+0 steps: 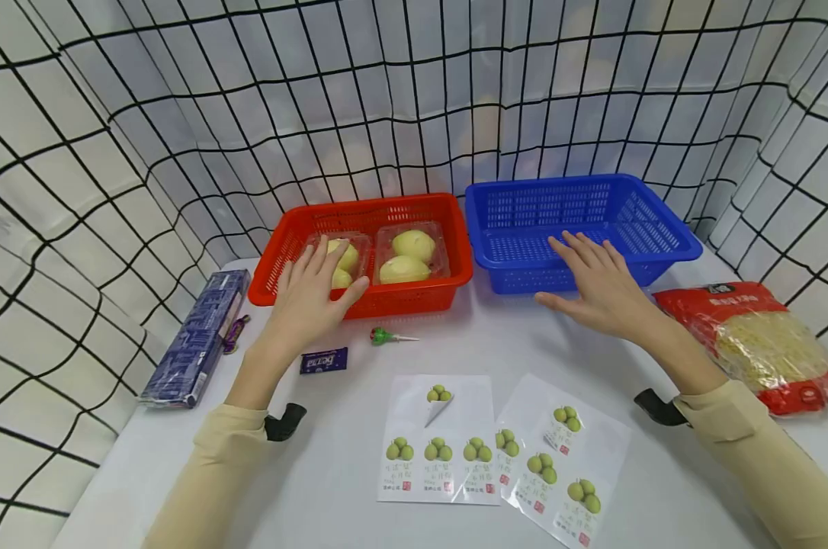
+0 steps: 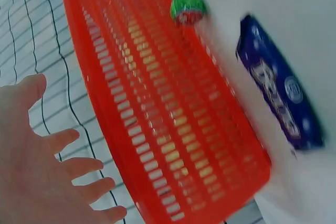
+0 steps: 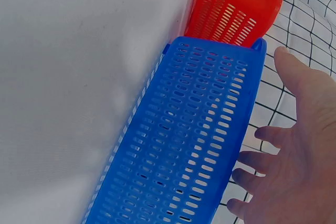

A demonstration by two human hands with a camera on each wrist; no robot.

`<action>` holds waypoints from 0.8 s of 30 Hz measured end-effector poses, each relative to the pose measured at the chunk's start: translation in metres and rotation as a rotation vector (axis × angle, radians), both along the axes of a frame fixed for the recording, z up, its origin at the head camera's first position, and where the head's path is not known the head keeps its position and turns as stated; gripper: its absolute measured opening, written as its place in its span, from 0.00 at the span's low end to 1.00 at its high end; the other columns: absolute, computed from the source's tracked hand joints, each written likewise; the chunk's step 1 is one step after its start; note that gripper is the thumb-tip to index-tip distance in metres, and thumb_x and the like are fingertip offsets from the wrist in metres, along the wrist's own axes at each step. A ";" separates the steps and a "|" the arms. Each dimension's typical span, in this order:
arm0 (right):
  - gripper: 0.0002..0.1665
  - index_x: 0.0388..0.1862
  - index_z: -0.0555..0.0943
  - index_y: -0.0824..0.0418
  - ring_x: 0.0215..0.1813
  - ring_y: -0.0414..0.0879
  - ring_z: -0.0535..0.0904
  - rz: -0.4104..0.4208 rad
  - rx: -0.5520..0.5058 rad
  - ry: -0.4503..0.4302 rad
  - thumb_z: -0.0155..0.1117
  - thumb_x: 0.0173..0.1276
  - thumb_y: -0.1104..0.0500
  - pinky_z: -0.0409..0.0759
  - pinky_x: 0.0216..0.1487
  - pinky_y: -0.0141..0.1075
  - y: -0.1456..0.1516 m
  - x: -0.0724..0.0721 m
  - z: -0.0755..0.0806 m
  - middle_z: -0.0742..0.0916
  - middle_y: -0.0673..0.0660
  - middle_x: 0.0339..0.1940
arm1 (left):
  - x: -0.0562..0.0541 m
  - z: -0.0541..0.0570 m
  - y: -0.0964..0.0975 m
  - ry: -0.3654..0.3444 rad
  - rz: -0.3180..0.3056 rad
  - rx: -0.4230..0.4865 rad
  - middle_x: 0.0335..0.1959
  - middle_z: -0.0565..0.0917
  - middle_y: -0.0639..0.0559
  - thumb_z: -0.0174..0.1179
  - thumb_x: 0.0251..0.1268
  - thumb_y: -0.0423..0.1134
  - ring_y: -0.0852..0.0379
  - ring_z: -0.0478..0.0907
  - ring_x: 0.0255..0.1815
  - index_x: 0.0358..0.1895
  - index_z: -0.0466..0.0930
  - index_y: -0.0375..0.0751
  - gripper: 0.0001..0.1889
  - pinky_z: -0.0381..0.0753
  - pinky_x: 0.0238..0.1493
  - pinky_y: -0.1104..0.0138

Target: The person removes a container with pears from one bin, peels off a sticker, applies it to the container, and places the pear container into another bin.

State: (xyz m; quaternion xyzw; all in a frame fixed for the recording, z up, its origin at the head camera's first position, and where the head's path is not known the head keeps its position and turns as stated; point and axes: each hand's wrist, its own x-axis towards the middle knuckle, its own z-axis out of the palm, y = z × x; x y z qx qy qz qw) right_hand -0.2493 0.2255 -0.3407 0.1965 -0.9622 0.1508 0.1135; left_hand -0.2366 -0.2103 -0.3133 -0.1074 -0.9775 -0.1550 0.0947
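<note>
My left hand (image 1: 307, 293) is over the left front part of a red plastic basket (image 1: 414, 301), its fingers spread and holding nothing. Inside that basket sit two clear plastic trays with pale yellow-green fruits (image 1: 414, 244); the hand partly covers the left tray. In the left wrist view the fingers (image 2: 86, 169) lie beyond the slotted basket wall (image 2: 152, 103). Fingers apart and holding nothing, my right hand (image 1: 599, 293) is above the front of a blue plastic basket (image 1: 517, 276). The right wrist view has its thumb (image 3: 289, 66) raised near the blue rim.
Two sticker sheets (image 1: 403, 404) printed with green fruits overlap in front, one sticker partly peeled. Nearby lie a blue candy bar (image 1: 324, 361), a green lollipop (image 1: 382, 336) and a purple sweet (image 1: 235, 333). A dark blue pack (image 1: 194, 343) lies left, a red noodle bag (image 1: 757, 335) right. Black netting surrounds the table.
</note>
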 end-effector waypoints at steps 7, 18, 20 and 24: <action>0.55 0.85 0.54 0.55 0.86 0.66 0.48 0.009 0.007 -0.007 0.63 0.69 0.33 0.37 0.84 0.68 -0.001 -0.001 0.000 0.58 0.67 0.85 | 0.006 0.005 -0.033 -0.018 0.040 0.029 0.86 0.43 0.38 0.45 0.74 0.71 0.29 0.40 0.85 0.85 0.44 0.55 0.45 0.33 0.80 0.29; 0.53 0.85 0.55 0.51 0.87 0.64 0.48 0.027 -0.004 0.004 0.61 0.70 0.31 0.41 0.83 0.69 -0.017 -0.007 0.005 0.58 0.63 0.86 | -0.004 -0.013 -0.064 -0.058 0.124 0.080 0.86 0.35 0.33 0.52 0.63 0.77 0.26 0.37 0.84 0.85 0.35 0.52 0.58 0.47 0.73 0.22; 0.53 0.85 0.55 0.51 0.87 0.64 0.48 0.036 -0.002 0.002 0.62 0.70 0.31 0.41 0.84 0.68 -0.024 -0.008 0.005 0.58 0.63 0.86 | -0.005 -0.016 -0.066 -0.059 0.131 0.072 0.86 0.33 0.33 0.54 0.62 0.77 0.25 0.37 0.84 0.85 0.35 0.52 0.59 0.48 0.72 0.21; 0.53 0.84 0.56 0.51 0.87 0.64 0.48 0.060 -0.002 0.002 0.63 0.69 0.32 0.42 0.84 0.69 -0.040 -0.011 0.006 0.58 0.63 0.86 | -0.004 -0.022 -0.069 -0.063 0.145 0.067 0.85 0.31 0.34 0.55 0.62 0.77 0.25 0.36 0.84 0.85 0.35 0.52 0.59 0.47 0.72 0.21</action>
